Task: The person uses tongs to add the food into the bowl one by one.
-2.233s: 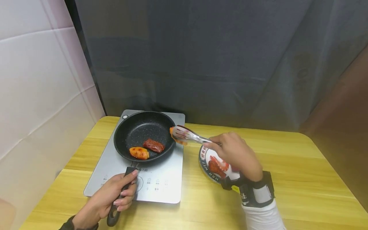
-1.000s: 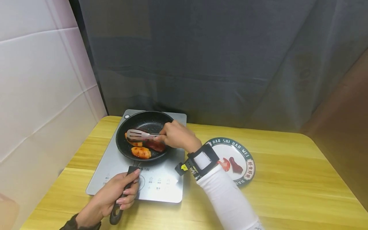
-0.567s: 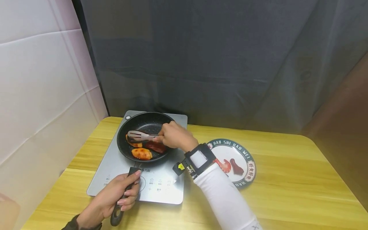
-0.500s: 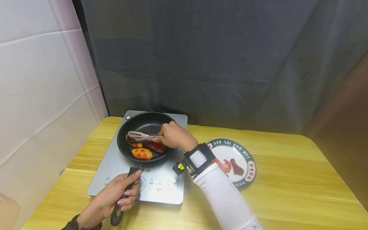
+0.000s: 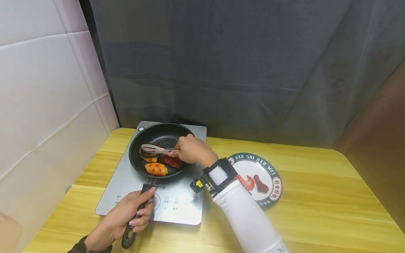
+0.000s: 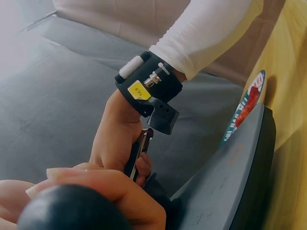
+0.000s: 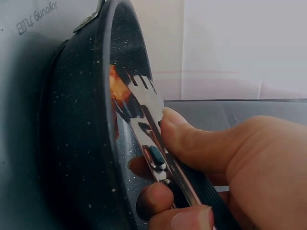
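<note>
My left hand (image 5: 128, 212) grips the black handle (image 5: 128, 239) of a frying pan (image 5: 158, 133). Over the pan, my right hand (image 5: 196, 151) holds metal tongs (image 5: 152, 149) with slotted heads. In the right wrist view the tongs' two heads (image 7: 146, 98) stand apart inside the pan, beside an orange food piece. That orange piece (image 5: 150, 160) lies partly hidden beneath the tongs in the head view. Nearer the handle sits a second orange piece (image 5: 156, 169) with dark char spots, like a chicken wing. A dark red meat piece (image 5: 172, 161) lies to its right.
The pan stands on a silver induction cooker (image 5: 183, 211). Right of it, a round plate (image 5: 275, 168) with a lettered green rim bears a red shrimp (image 5: 248, 182) and a dark red drumstick-shaped piece (image 5: 260, 183). The right forearm partly covers the plate. A grey curtain (image 5: 237, 70) hangs behind.
My right hand carried an orange piece in the tongs leftward from beside the plate into the pan. Over the last half second it has barely moved. The left hand keeps its hold.
</note>
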The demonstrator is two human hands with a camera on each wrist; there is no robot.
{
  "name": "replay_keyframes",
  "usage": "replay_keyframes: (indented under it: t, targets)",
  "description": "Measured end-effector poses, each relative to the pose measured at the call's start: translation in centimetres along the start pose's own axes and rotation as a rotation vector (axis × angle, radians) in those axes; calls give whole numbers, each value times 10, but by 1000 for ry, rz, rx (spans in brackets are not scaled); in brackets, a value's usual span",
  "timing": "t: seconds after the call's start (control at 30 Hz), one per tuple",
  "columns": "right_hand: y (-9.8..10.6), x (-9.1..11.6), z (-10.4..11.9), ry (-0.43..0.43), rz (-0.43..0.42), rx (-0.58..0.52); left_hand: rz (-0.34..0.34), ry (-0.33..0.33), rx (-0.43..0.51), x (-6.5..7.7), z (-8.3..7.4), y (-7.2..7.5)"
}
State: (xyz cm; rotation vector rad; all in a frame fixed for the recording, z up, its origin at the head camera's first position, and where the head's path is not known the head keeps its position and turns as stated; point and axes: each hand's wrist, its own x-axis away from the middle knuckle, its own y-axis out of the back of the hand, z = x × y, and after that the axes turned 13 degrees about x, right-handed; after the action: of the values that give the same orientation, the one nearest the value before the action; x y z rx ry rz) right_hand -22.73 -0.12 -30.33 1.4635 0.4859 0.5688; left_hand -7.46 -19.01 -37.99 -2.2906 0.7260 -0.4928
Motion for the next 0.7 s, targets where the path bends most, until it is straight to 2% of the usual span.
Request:
replay_keyframes:
  t: [0.2, 0.43, 0.7]
  targets:
    - [-1, 1, 0, -21, 10, 5, -12, 5, -3, 1, 0, 0]
    - [-1, 1, 0, -20, -30, 14, -29, 11, -14, 2, -2, -1]
    - [2, 8, -8, -34, -33, -31, -42, 16, -19, -1, -3, -1]
